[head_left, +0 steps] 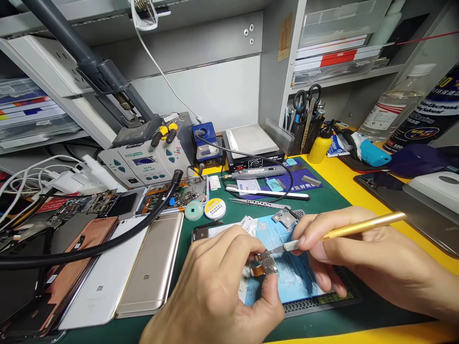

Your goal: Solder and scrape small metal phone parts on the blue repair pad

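Note:
Between thumb and fingers, my left hand [218,282] pinches a small metal phone camera module [269,265] with an orange flex cable [256,271] on its left side. My right hand [344,248] holds a craft knife [362,225] with a gold handle like a pen. Its blade tip reaches the module's upper edge; whether it touches cannot be made out. Both hands are over a scuffed blue pad [297,267]. Another small metal-shielded board piece [286,218] lies at the pad's far edge.
Left are a gold phone back [152,263], a white phone back [103,277] and a black hose [118,246]. Tweezers [258,203] and a brush [268,193] lie beyond the pad. Behind stand a hot-air station [143,160], a heating plate [251,141] and a yellow bottle [320,145].

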Available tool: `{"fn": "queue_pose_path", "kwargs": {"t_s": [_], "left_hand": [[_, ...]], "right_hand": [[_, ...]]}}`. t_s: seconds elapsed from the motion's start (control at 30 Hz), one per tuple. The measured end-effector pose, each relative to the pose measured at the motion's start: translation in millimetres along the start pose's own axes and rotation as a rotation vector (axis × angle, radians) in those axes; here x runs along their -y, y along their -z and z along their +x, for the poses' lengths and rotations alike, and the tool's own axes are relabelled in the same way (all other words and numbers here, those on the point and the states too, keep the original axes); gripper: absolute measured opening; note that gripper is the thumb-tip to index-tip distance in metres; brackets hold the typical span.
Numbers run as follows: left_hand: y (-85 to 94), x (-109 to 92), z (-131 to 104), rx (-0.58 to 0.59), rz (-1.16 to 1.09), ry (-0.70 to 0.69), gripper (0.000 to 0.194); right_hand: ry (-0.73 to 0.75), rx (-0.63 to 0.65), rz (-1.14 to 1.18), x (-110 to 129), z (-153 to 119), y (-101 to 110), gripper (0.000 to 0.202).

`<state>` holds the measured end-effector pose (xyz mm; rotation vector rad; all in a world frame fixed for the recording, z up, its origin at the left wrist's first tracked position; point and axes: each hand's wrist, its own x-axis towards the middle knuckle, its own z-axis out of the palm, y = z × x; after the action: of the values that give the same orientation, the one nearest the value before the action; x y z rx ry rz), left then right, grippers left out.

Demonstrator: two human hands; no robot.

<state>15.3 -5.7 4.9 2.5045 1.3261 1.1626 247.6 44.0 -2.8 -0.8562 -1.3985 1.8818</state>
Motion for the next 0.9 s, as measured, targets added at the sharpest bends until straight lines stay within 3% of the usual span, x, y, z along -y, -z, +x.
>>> {"fn": "queue_pose_path", "kwargs": {"t_s": [0.3, 0.9], "left_hand": [[-0.1, -3.1, 4.7, -0.041, -0.022, 0.000, 0.020], [3.2, 0.0, -2.3, 0.020, -0.019, -0.001, 0.024]], "right_hand": [[-0.014, -0.006, 0.006, 3.6, 0.0, -2.3, 0.011], [-0.018, -0.013, 0.023, 4.2, 1.2, -3.8, 0.009]]}}
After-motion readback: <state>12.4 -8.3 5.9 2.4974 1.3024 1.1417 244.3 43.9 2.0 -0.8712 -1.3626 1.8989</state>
